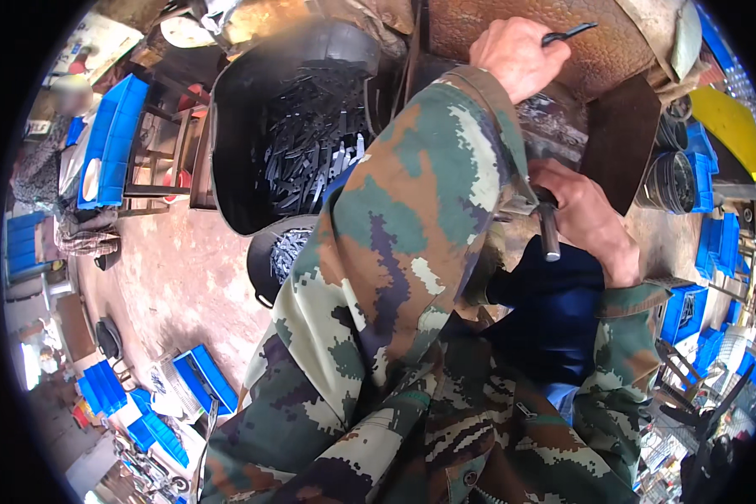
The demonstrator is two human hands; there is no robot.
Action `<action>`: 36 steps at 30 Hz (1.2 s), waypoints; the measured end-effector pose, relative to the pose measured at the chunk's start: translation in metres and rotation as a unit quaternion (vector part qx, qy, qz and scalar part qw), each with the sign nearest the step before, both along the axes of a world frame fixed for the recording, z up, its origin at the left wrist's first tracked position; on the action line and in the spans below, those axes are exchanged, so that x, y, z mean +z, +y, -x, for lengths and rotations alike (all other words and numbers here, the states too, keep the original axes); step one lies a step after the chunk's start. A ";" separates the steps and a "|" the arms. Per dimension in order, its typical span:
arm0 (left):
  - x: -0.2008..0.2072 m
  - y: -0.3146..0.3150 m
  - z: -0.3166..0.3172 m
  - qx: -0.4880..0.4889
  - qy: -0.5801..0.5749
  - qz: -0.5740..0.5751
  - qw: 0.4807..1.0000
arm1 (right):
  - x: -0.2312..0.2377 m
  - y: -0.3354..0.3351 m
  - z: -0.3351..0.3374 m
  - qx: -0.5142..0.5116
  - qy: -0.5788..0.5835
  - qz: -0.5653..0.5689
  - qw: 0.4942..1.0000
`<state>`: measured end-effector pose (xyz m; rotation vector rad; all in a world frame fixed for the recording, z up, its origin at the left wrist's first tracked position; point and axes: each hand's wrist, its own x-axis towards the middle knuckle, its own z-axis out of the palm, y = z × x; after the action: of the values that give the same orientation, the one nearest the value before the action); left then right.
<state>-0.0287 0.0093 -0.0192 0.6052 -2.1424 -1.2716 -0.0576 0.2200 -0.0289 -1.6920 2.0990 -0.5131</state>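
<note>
My left hand (pixel 519 60) reaches far ahead, its fingers closed on a thin dark metal strip (pixel 573 34) with a narrow end pointing right. It is over a worn brown surface (pixel 470 34). Nearer to me, my right hand (pixel 584 210) is wrapped round a short dark rod with a bright metal end (pixel 549 233), which points down toward my lap. To the left of my left sleeve stands a large black tub (pixel 227 160) holding many loose dark metal strips (pixel 315 143). Below it, a smaller black bucket (pixel 259 260) holds shiny metal pieces (pixel 290 252), partly hidden by my sleeve.
A dark upright metal plate (pixel 622 139) stands to the right of my hands. Beyond it are black buckets (pixel 668 181) and a yellow panel (pixel 727 134). Blue crates (pixel 113 143) stand left, by a wooden frame (pixel 155 155). Another blue crate (pixel 206 378) lies lower left on the floor.
</note>
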 end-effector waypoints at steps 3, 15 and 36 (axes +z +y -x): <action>-0.043 -0.019 0.013 -0.106 0.030 0.038 0.993 | -0.010 0.000 0.014 0.044 -0.058 0.047 0.996; -0.051 -0.039 -0.009 -0.183 -0.232 0.159 0.942 | 0.018 -0.025 0.048 -0.339 -0.290 0.172 0.878; -0.010 0.001 -0.004 -0.228 -0.009 -0.294 0.928 | 0.018 -0.063 0.049 -0.369 -0.445 0.324 0.749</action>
<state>-0.0249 0.0101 -0.0287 0.3435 -1.9648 -2.2094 -0.1066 0.1573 -0.0114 -0.4378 1.7648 -1.9984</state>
